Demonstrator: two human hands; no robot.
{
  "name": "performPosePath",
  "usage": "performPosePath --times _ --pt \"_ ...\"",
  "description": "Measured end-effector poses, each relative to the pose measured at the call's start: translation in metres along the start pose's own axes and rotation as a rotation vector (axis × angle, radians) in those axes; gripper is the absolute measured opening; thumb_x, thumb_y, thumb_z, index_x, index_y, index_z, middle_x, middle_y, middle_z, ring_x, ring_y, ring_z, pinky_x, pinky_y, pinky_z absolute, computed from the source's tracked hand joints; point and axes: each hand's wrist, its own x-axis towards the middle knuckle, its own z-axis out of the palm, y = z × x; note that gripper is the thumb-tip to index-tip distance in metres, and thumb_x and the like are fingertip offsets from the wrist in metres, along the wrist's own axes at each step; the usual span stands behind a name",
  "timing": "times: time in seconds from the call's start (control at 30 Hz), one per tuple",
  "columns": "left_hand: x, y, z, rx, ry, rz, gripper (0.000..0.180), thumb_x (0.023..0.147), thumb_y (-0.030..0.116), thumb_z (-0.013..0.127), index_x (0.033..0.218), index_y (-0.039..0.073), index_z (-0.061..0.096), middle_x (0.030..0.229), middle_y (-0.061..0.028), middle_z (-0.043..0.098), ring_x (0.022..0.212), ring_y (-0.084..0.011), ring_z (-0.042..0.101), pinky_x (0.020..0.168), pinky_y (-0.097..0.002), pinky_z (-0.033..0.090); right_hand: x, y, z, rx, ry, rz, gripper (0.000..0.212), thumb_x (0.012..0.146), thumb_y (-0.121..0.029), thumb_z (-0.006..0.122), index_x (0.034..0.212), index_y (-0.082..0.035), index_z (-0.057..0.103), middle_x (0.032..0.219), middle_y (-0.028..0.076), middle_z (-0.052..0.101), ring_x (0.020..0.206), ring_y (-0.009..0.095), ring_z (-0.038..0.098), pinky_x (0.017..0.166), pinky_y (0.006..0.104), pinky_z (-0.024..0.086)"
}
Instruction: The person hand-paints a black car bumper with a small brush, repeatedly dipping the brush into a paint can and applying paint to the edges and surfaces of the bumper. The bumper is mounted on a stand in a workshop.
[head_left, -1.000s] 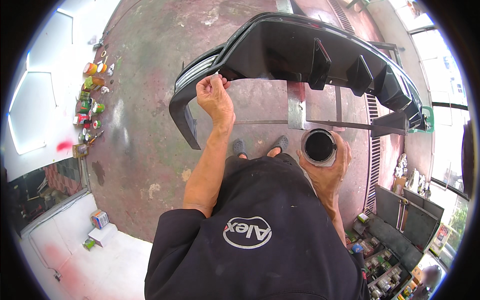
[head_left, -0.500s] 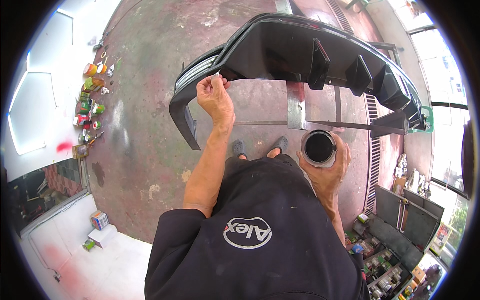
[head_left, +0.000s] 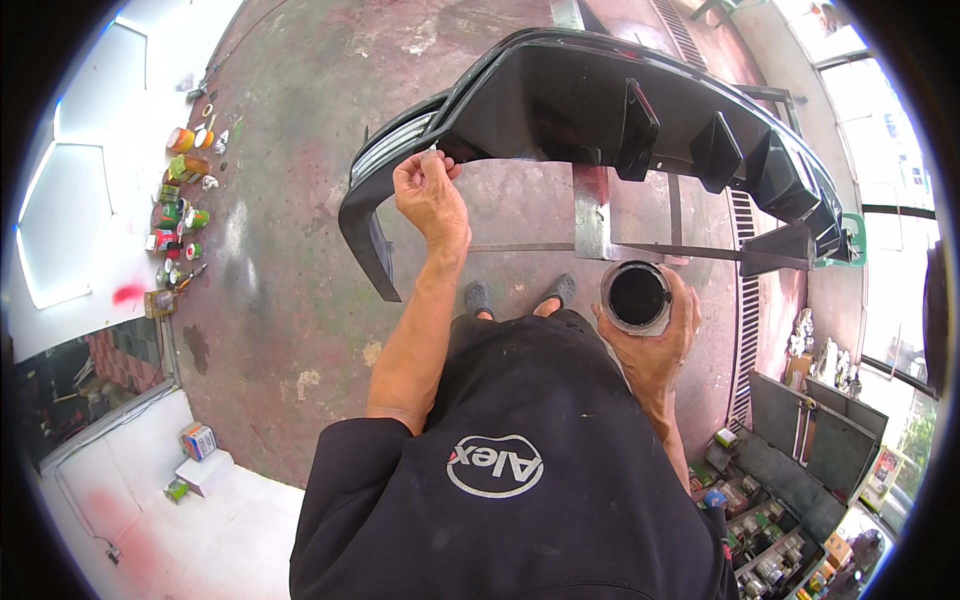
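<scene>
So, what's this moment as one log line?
left hand: pinched, at black car bumper | right hand: holding cup of black liquid

Seen across the upper middle: a long, curved, glossy black car bumper (head_left: 575,100), underside turned toward the viewer. Bows upward along the far edge, slopes down to the right, and bends into a narrow hooked end at the lower left. Bears angular black fins along the right half, and bright silvery streaks near the left corner. Held near and below the bumper's middle-right: a round, pale-walled, open-topped container (head_left: 645,330), mouth facing up. Filled with smooth black contents (head_left: 635,293), with dark marks on the rim. Pinched at the bumper's near edge, toward the left: a tiny whitish piece (head_left: 433,149), mostly covered, too small to identify.
</scene>
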Motion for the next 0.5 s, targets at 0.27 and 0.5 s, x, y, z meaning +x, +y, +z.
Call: performPosePath --times 0.27,0.5 --pt "0.0001 -0.0005 -0.0005 -0.007 -0.005 -0.001 0.013 0.102 0.007 0.067 0.107 -0.002 0.059 0.098 -0.0114 0.071 0.081 -0.0158 0.072 0.078 -0.0310 0.066 0.0003 -0.0024 -0.0006 -0.009 0.002 -0.005 0.094 0.065 -0.028 0.103 0.145 -0.006 0.058 0.132 0.012 0.068 0.132 0.036 0.057 0.120 0.0548 0.036" --pt "-0.0004 -0.0014 0.0000 -0.004 -0.008 0.015 0.012 0.101 0.006 0.067 0.107 -0.003 0.060 0.097 -0.0110 0.071 0.081 -0.0155 0.072 0.077 -0.0310 0.066 0.0001 -0.0027 0.0000 -0.016 0.020 -0.002 0.091 0.065 -0.032 0.103 0.141 -0.007 0.060 0.130 0.010 0.070 0.126 0.031 0.064 0.120 0.0581 0.036"
